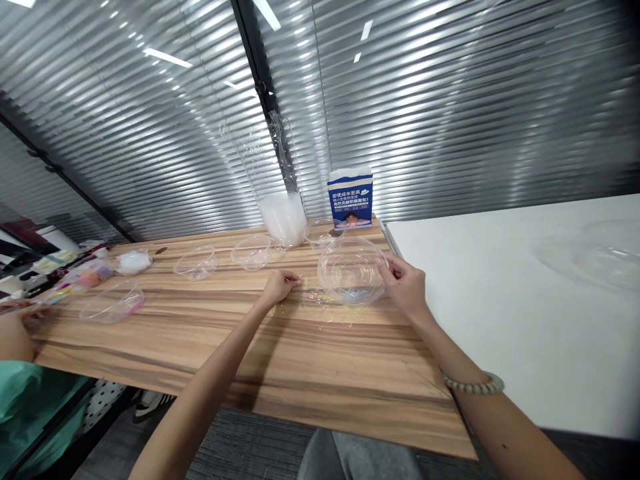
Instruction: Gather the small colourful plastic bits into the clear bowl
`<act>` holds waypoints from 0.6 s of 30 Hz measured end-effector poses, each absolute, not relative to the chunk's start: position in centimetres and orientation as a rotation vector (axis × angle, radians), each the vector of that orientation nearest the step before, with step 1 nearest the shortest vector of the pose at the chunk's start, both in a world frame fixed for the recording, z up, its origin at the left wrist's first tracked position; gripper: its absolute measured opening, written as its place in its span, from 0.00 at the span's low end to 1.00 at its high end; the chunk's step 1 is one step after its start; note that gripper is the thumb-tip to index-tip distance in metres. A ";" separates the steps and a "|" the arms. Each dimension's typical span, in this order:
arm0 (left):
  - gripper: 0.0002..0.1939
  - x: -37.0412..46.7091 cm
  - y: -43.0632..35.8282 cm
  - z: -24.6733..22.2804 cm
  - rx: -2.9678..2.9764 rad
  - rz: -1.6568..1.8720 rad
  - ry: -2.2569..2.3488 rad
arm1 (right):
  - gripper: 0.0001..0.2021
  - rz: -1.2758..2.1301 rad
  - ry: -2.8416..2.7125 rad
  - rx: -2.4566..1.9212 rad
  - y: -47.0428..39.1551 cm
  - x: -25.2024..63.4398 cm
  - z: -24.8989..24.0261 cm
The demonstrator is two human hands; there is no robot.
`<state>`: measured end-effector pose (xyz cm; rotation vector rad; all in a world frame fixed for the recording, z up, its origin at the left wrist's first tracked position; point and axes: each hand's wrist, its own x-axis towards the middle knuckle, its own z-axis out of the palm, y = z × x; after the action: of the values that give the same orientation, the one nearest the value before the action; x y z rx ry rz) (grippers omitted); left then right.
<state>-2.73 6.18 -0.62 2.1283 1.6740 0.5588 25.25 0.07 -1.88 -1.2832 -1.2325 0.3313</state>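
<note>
In the head view my right hand, a beaded bracelet on its wrist, grips the right rim of a clear plastic bowl, which is tilted above the wooden table. My left hand is low over the tabletop, left of the bowl, its fingers pinched together. Whatever is between those fingertips is too small to make out. Small colourful bits lie scattered on the wood between my left hand and the bowl. Another clear bowl stands just behind the held one.
Clear bowls stand along the wooden table. A stack of white translucent containers in plastic wrap and a blue paper bag stand at the back. A white table adjoins on the right. Another person's hand is far left.
</note>
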 end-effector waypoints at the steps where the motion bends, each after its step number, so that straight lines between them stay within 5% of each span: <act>1: 0.08 -2.7 6.2 -0.7 2.131 0.550 1.667 | 0.19 0.330 -1.234 -1.284 0.1 25.2 -1.9; 18: 0.07 -1.0 5.5 -0.5 2.279 0.647 1.580 | 0.18 0.270 -1.277 -1.283 0.2 25.4 -2.1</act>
<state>-0.99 5.55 -0.52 2.2787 1.5799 0.6473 25.36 0.25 -2.11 -1.2828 -1.2769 0.2700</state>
